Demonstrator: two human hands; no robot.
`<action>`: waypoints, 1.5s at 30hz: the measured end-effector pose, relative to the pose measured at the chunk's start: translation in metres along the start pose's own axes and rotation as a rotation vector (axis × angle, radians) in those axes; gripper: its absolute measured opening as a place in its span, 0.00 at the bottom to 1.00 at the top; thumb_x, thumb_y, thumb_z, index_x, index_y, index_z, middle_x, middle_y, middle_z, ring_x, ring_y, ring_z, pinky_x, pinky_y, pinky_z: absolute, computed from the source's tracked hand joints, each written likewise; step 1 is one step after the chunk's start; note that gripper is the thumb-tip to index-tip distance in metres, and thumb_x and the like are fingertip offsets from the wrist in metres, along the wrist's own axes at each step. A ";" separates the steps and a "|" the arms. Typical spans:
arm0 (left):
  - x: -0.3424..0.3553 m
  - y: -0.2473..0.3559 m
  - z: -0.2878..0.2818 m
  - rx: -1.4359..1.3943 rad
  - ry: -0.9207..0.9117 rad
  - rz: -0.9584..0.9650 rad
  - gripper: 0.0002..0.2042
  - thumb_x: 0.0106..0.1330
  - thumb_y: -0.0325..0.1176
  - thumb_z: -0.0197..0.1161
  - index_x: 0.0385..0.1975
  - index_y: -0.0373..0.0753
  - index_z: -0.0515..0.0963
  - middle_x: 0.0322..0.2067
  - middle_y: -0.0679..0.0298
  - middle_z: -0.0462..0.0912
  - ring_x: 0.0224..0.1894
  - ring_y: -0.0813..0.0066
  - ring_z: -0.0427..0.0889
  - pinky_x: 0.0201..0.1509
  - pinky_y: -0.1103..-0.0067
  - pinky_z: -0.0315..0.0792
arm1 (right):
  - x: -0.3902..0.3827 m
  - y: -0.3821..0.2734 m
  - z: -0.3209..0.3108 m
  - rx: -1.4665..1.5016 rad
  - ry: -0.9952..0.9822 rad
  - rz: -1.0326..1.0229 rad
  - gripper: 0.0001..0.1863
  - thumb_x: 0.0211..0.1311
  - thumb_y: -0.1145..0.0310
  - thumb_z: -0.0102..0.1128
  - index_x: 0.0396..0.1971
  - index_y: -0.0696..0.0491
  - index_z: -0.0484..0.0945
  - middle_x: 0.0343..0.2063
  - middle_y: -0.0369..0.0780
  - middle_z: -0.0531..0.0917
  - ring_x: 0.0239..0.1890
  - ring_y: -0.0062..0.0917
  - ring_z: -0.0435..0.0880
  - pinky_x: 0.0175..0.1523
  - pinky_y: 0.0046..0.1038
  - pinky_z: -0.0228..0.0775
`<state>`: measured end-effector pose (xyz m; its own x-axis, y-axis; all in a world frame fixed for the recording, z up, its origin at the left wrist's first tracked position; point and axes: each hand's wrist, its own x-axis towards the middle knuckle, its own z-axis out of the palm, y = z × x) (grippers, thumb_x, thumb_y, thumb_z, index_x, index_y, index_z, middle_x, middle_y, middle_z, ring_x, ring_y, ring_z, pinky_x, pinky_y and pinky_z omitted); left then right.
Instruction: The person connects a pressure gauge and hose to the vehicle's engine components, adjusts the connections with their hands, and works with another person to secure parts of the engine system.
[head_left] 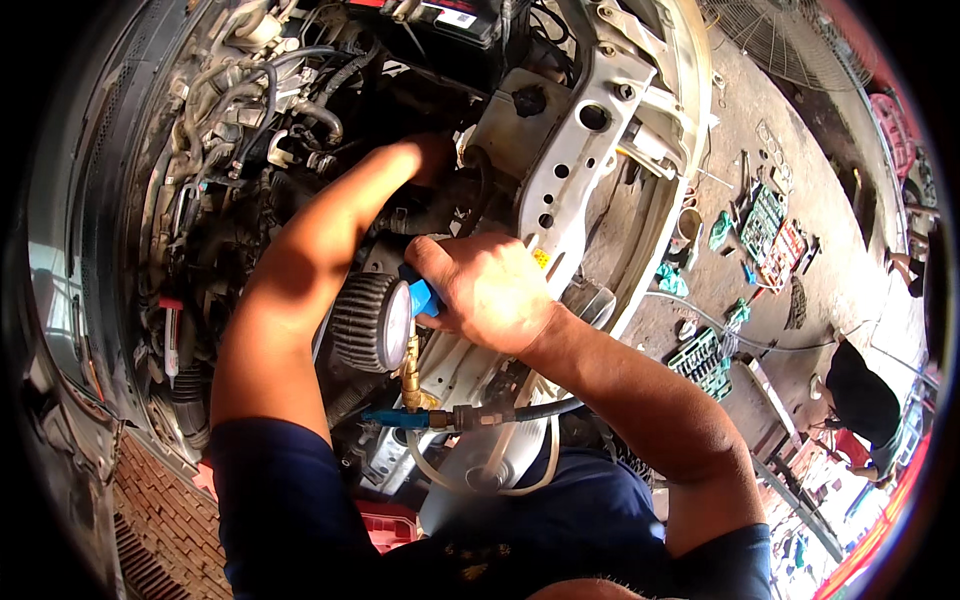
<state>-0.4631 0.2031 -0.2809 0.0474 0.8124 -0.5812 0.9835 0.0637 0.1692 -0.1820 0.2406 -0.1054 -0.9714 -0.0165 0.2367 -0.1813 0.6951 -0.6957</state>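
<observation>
My left hand point(425, 158) reaches deep into the dark engine bay point(230, 150), its fingers hidden in shadow beside hoses and metal parts. My right hand point(490, 290) is closed on a blue-handled air tool point(420, 295) with a round, rubber-ringed pressure gauge point(365, 322). Beneath the gauge hangs a brass fitting point(412, 370), joined to a blue coupler point(398, 418) and a black air hose point(540, 408). A pale metal crossmember point(568, 170) with round holes runs to the right of both hands. A white plastic reservoir point(480, 455) lies below the coupler.
A black battery point(450, 25) is at the top. On the concrete floor point(680, 250) lie socket sets point(770, 240), green rags point(718, 230) and loose tools. A metal fan grille point(780, 35) stands at the upper right. A co-worker in dark clothing point(860, 400) is at the right.
</observation>
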 end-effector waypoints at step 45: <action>0.025 -0.006 0.021 0.225 -0.043 -0.106 0.13 0.51 0.28 0.72 0.38 0.40 0.90 0.42 0.52 0.91 0.46 0.52 0.91 0.48 0.63 0.84 | -0.001 -0.001 -0.006 -0.004 -0.062 0.046 0.28 0.49 0.60 0.79 0.47 0.53 0.75 0.27 0.44 0.84 0.32 0.43 0.87 0.34 0.42 0.77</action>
<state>-0.4637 0.2107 -0.3132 -0.0550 0.7825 -0.6202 0.9972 0.0121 -0.0733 -0.1801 0.2441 -0.1012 -0.9864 -0.0287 0.1619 -0.1356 0.6990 -0.7021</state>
